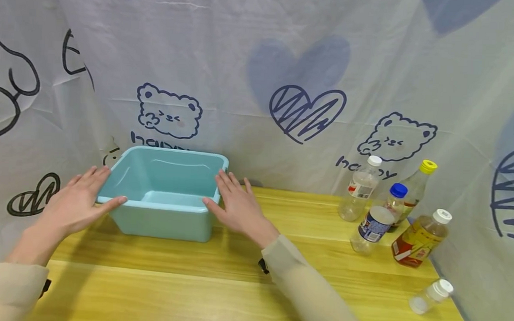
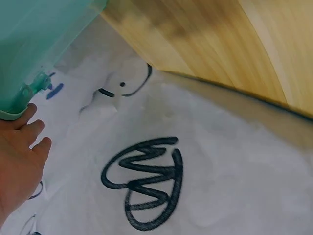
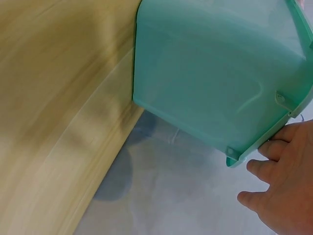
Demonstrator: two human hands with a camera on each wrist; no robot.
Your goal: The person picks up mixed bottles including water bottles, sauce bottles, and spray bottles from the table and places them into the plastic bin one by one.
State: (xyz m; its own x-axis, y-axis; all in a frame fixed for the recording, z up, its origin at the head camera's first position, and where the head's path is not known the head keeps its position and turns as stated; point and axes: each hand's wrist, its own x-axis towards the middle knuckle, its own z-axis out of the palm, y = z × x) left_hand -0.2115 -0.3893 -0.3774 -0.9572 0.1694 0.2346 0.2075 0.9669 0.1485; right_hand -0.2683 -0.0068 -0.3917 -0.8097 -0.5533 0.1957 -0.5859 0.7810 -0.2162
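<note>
A light-blue plastic storage bin [image 1: 164, 222] stands on the wooden table, its open top facing up and its inside bare. At its left end my left hand [image 1: 75, 200] lies along the rim with the fingers extended and the thumb over the front corner. My right hand [image 1: 239, 205] is at the opposite end, fingers straight, fingertips right at the rim. In the left wrist view the fingers [image 2: 30, 128] touch the bin's edge [image 2: 44, 34] beside a handle mount. The right wrist view has the right hand [image 3: 288, 171] spread along the bin's rim [image 3: 259, 143].
Several bottles stand at the table's right: a clear one with a white cap [image 1: 359, 191], a blue-capped one [image 1: 374, 225], a yellow-capped one [image 1: 416, 186], and a tea-coloured one [image 1: 421, 237]. A small clear bottle [image 1: 429, 297] is nearer the front. Printed cloth [image 1: 226, 82] hangs behind the table [image 1: 277, 286].
</note>
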